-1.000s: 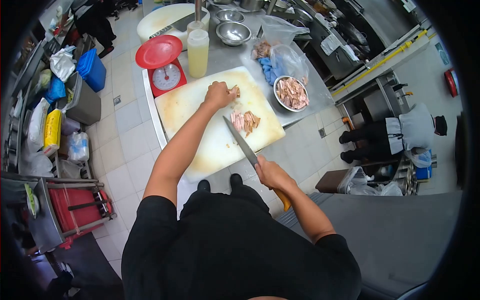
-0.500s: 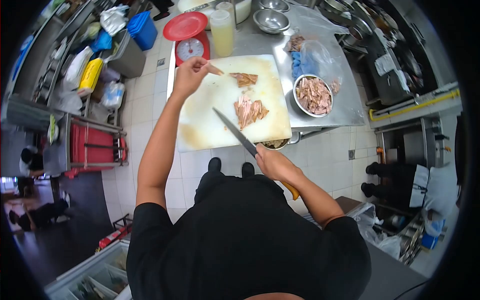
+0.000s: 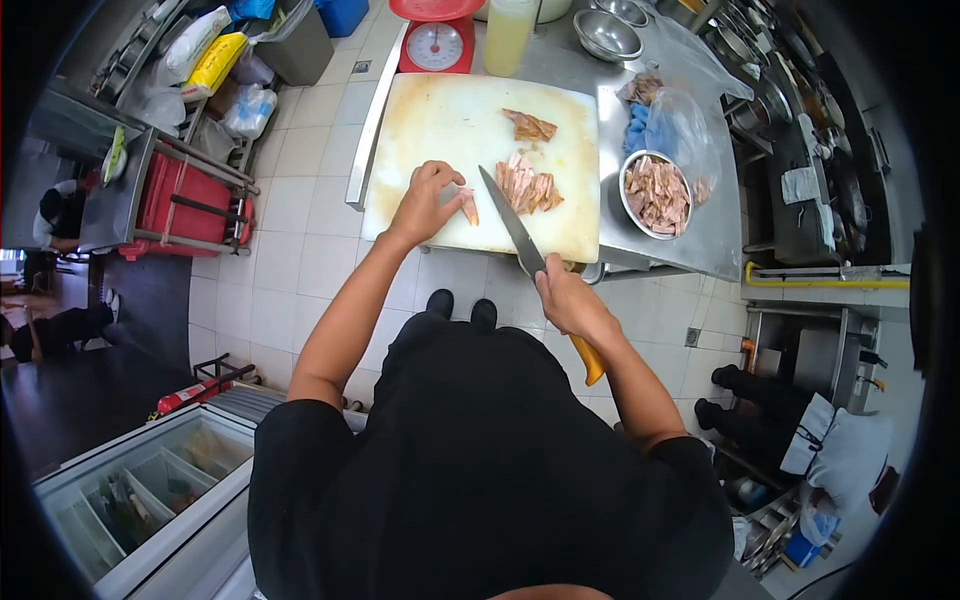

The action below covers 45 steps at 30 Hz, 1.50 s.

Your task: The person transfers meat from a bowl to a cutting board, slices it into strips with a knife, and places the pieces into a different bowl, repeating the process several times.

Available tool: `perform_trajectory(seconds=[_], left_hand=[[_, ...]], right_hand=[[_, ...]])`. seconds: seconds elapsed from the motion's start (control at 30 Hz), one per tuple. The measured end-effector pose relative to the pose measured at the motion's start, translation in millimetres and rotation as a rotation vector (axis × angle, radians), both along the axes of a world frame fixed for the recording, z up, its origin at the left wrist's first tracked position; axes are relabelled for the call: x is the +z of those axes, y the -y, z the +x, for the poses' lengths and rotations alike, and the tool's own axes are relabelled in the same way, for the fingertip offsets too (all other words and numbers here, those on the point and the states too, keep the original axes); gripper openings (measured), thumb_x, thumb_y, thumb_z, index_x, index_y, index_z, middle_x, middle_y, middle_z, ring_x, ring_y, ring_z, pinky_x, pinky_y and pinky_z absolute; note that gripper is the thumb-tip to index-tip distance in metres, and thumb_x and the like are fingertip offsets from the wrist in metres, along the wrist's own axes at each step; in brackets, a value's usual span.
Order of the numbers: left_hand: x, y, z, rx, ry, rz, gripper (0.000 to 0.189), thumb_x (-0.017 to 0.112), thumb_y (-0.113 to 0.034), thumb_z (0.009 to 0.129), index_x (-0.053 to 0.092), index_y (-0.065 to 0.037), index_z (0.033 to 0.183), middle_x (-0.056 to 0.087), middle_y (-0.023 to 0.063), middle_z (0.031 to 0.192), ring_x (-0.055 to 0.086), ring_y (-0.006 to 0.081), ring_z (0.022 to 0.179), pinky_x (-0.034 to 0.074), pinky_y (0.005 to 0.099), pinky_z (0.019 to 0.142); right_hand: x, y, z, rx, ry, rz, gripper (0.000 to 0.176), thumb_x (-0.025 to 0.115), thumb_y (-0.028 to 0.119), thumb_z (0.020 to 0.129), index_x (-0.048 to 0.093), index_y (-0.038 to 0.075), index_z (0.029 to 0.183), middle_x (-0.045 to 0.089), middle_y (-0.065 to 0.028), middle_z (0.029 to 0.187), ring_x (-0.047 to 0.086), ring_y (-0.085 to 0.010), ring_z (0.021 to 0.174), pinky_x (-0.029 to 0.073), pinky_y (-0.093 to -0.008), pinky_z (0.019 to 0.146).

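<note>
My right hand (image 3: 572,300) grips a large kitchen knife (image 3: 517,225) with a yellow handle, its blade pointing up and left over the cutting board's front edge. At the left part of the white cutting board (image 3: 430,110), my left hand (image 3: 428,205) pinches a small strip of meat (image 3: 468,206) between thumb and fingers. Beside the blade lies a pile of sliced meat (image 3: 528,187). Behind that pile sits one uncut browned piece of meat (image 3: 529,126). A metal bowl of cut meat (image 3: 656,195) stands right of the board.
A red scale (image 3: 437,46) and a container of yellowish liquid (image 3: 508,40) stand behind the board. Farther right are metal bowls (image 3: 608,36) and a plastic bag (image 3: 678,125). Another person (image 3: 800,430) stands at the right. An open chest with bins (image 3: 150,490) is at lower left.
My left hand has come down from the board's upper left toward its front edge with the meat strip. The knife stays in my right hand, and the whole view has shifted.
</note>
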<state>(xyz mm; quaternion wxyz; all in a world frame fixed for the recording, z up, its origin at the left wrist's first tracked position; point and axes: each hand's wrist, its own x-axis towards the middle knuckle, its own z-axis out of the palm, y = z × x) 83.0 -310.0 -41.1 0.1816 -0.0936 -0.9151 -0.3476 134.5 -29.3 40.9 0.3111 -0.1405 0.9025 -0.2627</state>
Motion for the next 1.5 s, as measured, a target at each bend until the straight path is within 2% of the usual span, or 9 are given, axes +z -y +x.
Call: perform_trajectory(seconds=[0.03, 0.13, 0.37, 0.53, 0.73, 0.93, 1.1, 1.2, 1.5], left_hand=[[8.3, 0.5, 3.7, -0.026, 0.110, 0.098, 0.015, 0.072, -0.010, 0.087, 0.067, -0.006, 0.101, 0.061, 0.0078, 0.103, 0.059, 0.0250, 0.101, 0.050, 0.0321, 0.079], [-1.2, 9.0, 3.8, -0.179, 0.110, 0.114, 0.012, 0.069, -0.007, 0.088, 0.067, -0.004, 0.099, 0.062, 0.0094, 0.103, 0.060, 0.0272, 0.100, 0.051, 0.0347, 0.081], [-6.8, 8.4, 1.6, -0.217, -0.024, 0.100, 0.012, 0.064, -0.001, 0.087, 0.065, -0.002, 0.099, 0.060, 0.0122, 0.101, 0.059, 0.0323, 0.099, 0.049, 0.0387, 0.088], [-6.5, 10.2, -1.5, -0.254, 0.000, 0.104, 0.014, 0.063, 0.000, 0.087, 0.064, -0.001, 0.101, 0.060, 0.0132, 0.100, 0.059, 0.0335, 0.098, 0.049, 0.0401, 0.087], [-13.7, 13.1, -9.8, -0.213, -0.078, 0.143, 0.014, 0.063, 0.002, 0.085, 0.065, 0.000, 0.099, 0.062, 0.0148, 0.101, 0.059, 0.0347, 0.097, 0.050, 0.0406, 0.086], [-13.1, 14.8, -9.8, -0.272, -0.052, 0.131, 0.012, 0.063, 0.001, 0.085, 0.065, 0.001, 0.097, 0.063, 0.0151, 0.101, 0.060, 0.0347, 0.097, 0.050, 0.0399, 0.086], [-16.7, 15.3, -10.3, -0.284, -0.092, 0.126, 0.011, 0.064, 0.001, 0.086, 0.066, 0.001, 0.097, 0.063, 0.0152, 0.101, 0.060, 0.0345, 0.097, 0.050, 0.0399, 0.086], [-12.6, 17.4, -6.9, -0.268, -0.078, 0.157, 0.009, 0.064, 0.000, 0.086, 0.065, 0.001, 0.095, 0.064, 0.0152, 0.101, 0.060, 0.0340, 0.097, 0.050, 0.0398, 0.086], [-15.0, 16.2, -2.9, -0.259, -0.096, 0.185, 0.010, 0.064, 0.001, 0.085, 0.064, 0.000, 0.096, 0.060, 0.0138, 0.095, 0.059, 0.0330, 0.093, 0.049, 0.0402, 0.083]], right_hand=[[1.1, 2.7, 1.4, 0.011, -0.002, 0.002, 0.026, 0.041, 0.019, 0.102, 0.041, -0.006, 0.109, 0.062, -0.0396, 0.081, 0.062, -0.0559, 0.080, 0.046, -0.0609, 0.079], [-7.6, 10.5, 6.3, 0.042, -0.082, 0.023, 0.023, 0.040, 0.022, 0.104, 0.040, -0.001, 0.108, 0.062, -0.0366, 0.079, 0.062, -0.0539, 0.078, 0.047, -0.0587, 0.074], [20.4, 31.1, 17.3, 0.109, -0.156, 0.124, 0.016, 0.042, 0.007, 0.094, 0.041, -0.007, 0.103, 0.062, -0.0394, 0.079, 0.062, -0.0563, 0.075, 0.048, -0.0612, 0.074], [37.0, 46.6, 22.8, 0.122, -0.058, 0.232, 0.015, 0.042, 0.000, 0.088, 0.041, -0.007, 0.101, 0.062, -0.0390, 0.078, 0.063, -0.0557, 0.076, 0.049, -0.0609, 0.074], [-16.0, 61.1, 27.4, 0.057, -0.106, 0.177, 0.014, 0.041, 0.002, 0.090, 0.041, -0.008, 0.100, 0.062, -0.0385, 0.078, 0.064, -0.0547, 0.077, 0.050, -0.0593, 0.074], [42.2, 71.6, 15.8, 0.093, -0.030, 0.268, 0.017, 0.041, 0.001, 0.090, 0.043, -0.009, 0.103, 0.063, -0.0396, 0.083, 0.065, -0.0531, 0.079, 0.051, -0.0587, 0.073], [-25.8, 70.8, 20.1, 0.065, -0.220, 0.178, 0.014, 0.040, 0.003, 0.094, 0.043, -0.007, 0.102, 0.063, -0.0392, 0.082, 0.065, -0.0530, 0.077, 0.051, -0.0578, 0.073], [22.5, 86.8, 5.0, -0.067, 0.081, 0.196, 0.018, 0.038, 0.009, 0.098, 0.043, -0.007, 0.106, 0.062, -0.0406, 0.084, 0.064, -0.0542, 0.081, 0.050, -0.0582, 0.076], [37.6, 68.3, 21.2, 0.092, -0.092, 0.296, 0.016, 0.038, 0.003, 0.093, 0.043, -0.007, 0.104, 0.063, -0.0388, 0.082, 0.064, -0.0539, 0.080, 0.049, -0.0596, 0.076]])
